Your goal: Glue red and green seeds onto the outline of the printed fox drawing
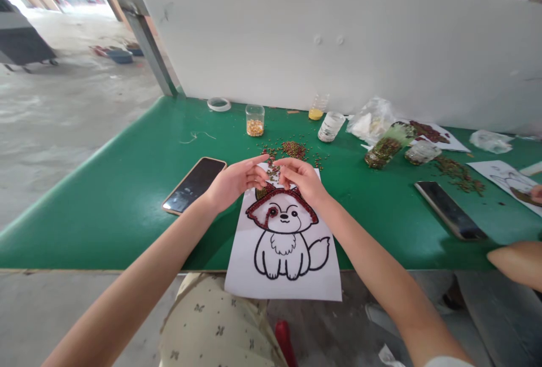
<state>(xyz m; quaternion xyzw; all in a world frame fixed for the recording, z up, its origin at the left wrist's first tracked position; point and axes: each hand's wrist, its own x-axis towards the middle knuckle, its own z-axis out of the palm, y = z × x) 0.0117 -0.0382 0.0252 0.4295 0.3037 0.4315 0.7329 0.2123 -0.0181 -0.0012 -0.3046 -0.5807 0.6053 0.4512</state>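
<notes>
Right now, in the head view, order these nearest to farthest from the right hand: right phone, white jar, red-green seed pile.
1. Red-green seed pile: just beyond the right hand.
2. White jar: farther back, to the right.
3. Right phone: well off right.

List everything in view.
Table: 1, green, centre
Panel: 1, white, behind
Drawing: 1, white, front
Other sheets: 2, white, right
Phones: 2, dark, left and right
Seed piles: 2, red-green and brownish, centre and right
Cups: 2, clear, back
Tub: 1, whitish, back
Jars: 2, greenish and clear, right
Crumpled plastic: 2, clear, back right
Ring: 1, white, back left
Cart: 1, grey, left
Basins: several, blue and red, floor
Co-worker's arm: 1, bare, right
Trousers: 1, pale, bottom
Left hand: 1, bare, centre
Right hand: 1, bare, centre
</notes>
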